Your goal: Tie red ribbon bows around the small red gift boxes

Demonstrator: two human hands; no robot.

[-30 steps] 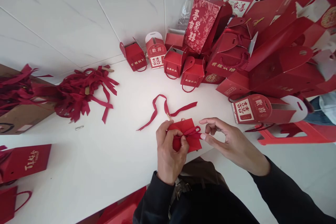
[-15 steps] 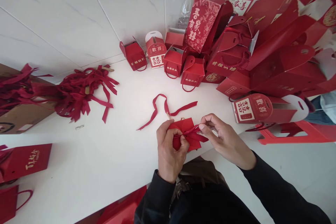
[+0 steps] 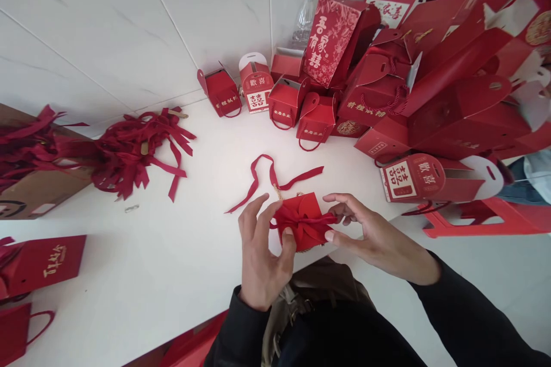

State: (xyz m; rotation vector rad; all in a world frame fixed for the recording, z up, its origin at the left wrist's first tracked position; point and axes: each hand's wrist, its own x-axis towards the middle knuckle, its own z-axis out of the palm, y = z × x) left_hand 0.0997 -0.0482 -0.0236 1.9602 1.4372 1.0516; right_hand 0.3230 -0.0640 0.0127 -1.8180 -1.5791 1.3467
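Observation:
A small red gift box [image 3: 310, 202] lies close to the table's front edge, a dark red ribbon bow [image 3: 300, 219] spread across its top. My left hand [image 3: 266, 255] is at the box's left side, fingers apart, the thumb tip over the bow's lower left part. On the other side my right hand [image 3: 365, 235] is open, its index finger and thumb parted around the bow's right end; whether its curled fingers touch the ribbon I cannot tell. Just behind the box a loose red ribbon [image 3: 272, 172] curves over the table, near a bit of gold cord [image 3: 278, 192].
Red gift boxes [image 3: 465, 109] are heaped at the right, with smaller ones [image 3: 286, 100] along the wall. A plastic bottle [image 3: 305, 17] stands behind them. At left, a ribbon bundle [image 3: 138, 149] hangs from a cardboard box [image 3: 64, 192]. A red stool [image 3: 495, 218] is beyond the table's right.
Both hands have loosened from the ribbon and their fingers have spread. My left hand has shifted left and my right hand slightly right, uncovering the bow on the box.

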